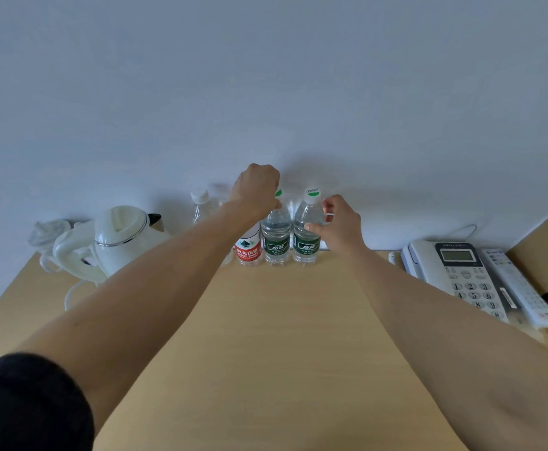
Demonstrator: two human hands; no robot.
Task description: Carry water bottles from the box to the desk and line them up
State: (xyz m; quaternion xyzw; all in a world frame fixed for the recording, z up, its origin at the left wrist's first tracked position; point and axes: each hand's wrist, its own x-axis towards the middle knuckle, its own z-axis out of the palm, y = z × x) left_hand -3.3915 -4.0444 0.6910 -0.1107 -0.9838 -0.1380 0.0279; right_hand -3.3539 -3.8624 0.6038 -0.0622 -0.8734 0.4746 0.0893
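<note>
Head view, upright bottles (276, 236) in a row, caps up, left hand (258, 190) gripping one's top, right hand (341, 222) pinching another.

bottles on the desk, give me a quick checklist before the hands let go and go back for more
1. Right green-label bottle upright on the desk: ok.
2. Right hand holds it at the shoulder: ok.
3. Left green-label bottle upright beside it: ok.
4. Left hand grip on a bottle top: cannot tell, the fingers hide it.
5. Red-label bottle in line with the green pair: ok.
6. Clear bottle sits further back near the kettle, out of line: not ok.
</note>
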